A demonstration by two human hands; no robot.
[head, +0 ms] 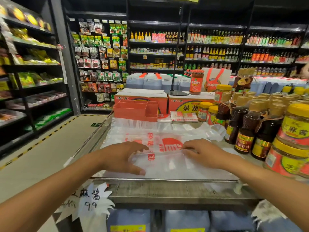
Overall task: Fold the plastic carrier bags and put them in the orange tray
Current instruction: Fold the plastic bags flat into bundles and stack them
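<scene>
A clear plastic carrier bag [160,158] with red print lies flat on the display table, on top of other spread bags [150,129]. My left hand [123,156] rests on its left part with fingers spread and thumb out. My right hand [202,152] lies on its right part, fingertips at a fold edge near the red logo. The orange tray [135,110], with several compartments, stands at the back of the table. Two folded bags [184,116] lie to the tray's right.
Sauce jars with yellow lids [296,128] and dark bottles [245,131] crowd the table's right side. Orange cartons [142,97] and a red jar [196,82] stand behind the tray. A metal rail [163,180] runs along the table's front edge. The aisle floor [50,148] lies left.
</scene>
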